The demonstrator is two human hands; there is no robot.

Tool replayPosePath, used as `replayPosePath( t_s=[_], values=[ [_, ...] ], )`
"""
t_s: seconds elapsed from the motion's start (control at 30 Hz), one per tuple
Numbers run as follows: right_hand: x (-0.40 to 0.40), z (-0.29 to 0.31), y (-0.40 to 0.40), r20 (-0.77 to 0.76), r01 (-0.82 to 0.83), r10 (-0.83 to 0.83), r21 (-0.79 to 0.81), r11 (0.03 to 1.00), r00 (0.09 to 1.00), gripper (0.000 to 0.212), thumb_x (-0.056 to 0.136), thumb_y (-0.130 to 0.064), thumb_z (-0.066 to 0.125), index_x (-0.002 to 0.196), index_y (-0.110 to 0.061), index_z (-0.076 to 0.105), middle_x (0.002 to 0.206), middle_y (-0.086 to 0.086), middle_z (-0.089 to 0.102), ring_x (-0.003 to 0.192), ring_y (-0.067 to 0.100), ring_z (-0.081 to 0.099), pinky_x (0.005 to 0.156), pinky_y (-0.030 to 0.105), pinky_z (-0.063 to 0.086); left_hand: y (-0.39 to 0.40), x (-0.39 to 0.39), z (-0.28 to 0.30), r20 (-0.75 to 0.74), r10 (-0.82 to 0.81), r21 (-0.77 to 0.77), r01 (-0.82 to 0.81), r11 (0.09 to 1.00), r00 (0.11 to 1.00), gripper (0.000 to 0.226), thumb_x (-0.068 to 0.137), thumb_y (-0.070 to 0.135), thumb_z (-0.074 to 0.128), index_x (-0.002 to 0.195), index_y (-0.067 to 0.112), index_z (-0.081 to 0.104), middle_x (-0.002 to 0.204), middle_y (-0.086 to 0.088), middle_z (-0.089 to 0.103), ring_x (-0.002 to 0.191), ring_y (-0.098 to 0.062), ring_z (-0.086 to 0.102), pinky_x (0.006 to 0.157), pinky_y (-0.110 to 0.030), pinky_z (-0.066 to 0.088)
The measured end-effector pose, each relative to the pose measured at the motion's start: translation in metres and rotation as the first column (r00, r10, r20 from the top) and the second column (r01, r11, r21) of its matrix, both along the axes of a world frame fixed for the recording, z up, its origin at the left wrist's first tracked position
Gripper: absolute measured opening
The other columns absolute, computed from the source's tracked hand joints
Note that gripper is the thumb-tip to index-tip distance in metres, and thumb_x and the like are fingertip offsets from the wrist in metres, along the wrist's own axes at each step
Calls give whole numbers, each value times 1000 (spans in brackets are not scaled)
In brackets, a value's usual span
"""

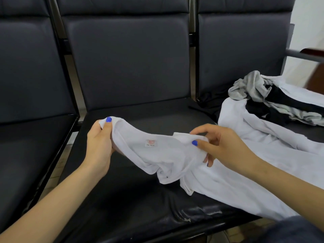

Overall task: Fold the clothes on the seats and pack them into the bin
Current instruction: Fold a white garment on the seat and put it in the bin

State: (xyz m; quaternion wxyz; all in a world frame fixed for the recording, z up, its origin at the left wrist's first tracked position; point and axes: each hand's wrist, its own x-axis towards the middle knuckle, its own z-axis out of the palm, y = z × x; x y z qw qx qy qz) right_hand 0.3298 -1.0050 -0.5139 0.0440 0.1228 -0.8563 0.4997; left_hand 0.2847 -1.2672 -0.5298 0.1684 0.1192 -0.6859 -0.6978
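The white shirt drapes limp over the middle seat, its collar label showing; the left hand and right hand each pinch the neckline. The label's print is unreadable; the shirt's hem runs out of view.

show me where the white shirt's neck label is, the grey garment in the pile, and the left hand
small pink-printed neck label [150,143], head view, on the label's middle.
crumpled grey garment [249,85], head view, on its bunched upper part.
left hand [100,146], head view, on the back of the hand.
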Motion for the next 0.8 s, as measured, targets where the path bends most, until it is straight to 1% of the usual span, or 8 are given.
replayPosePath(
  t_s=[0.1,0.2,0.33,0.43,0.6,0.7,0.73,0.8],
  values=[
    [2,0,2,0,-39,39,51,998,999,19,94,-17,58,103,-32,49,54,-2,52,42,25,59,41,32,49,5,0,-2,-17,-34,-34,33,999,999,16,100,25,42,91,30,54,93,2,61,91,-18,62,80,-37,53],
    [4,1,3,30,-68,66,77,995,997,13,95,-26,54,97,-29,41,56,-2,53,38,25,56,38,33,46,6,2,-3,-12,-66,-54,66,996,998,14,100,24,44,93,28,55,97,0,62,97,-21,61,89,-42,51],
    [6,3,-1,-12,-56,57,67,996,998,11,95,-27,53,89,-22,47,57,8,56,47,24,61,45,37,51,6,6,-3,4,-110,-55,110,992,994,16,100,24,43,103,19,58,106,-7,63,103,-25,61,96,-49,48],
    [4,3,-3,-39,-20,21,31,999,999,11,94,-25,56,85,-21,52,56,3,58,54,19,65,47,34,53,7,7,-3,3,-128,-83,127,988,992,22,100,25,43,113,14,56,110,-10,62,104,-26,61,96,-51,48],
    [-1,-4,-3,-26,14,-13,53,999,1000,16,94,-29,56,79,-22,52,66,-7,60,64,10,61,58,31,56,9,10,-3,13,-196,-153,196,969,980,16,100,25,41,100,20,56,108,-9,61,104,-28,60,96,-52,48],
    [-7,-12,4,93,34,-60,259,965,994,22,97,-33,50,82,-16,49,79,-7,53,67,11,50,63,21,46,10,11,-6,99,-319,-207,333,920,943,18,98,31,46,93,20,59,104,-5,64,102,-25,62,94,-49,49],
    [-9,-15,8,149,29,-89,363,931,985,25,98,-32,47,82,-13,45,78,-5,50,65,10,46,59,17,40,11,12,-9,149,-403,-212,427,879,903,20,95,36,50,88,21,61,100,-2,66,99,-23,63,92,-46,50],
    [-9,-20,13,263,-24,-146,551,834,954,27,101,-32,39,83,-12,39,75,-4,45,63,8,40,55,17,33,13,17,-17,295,-581,-219,646,731,759,28,80,52,61,77,24,63,87,2,66,88,-18,63,81,-36,50]
  ],
)
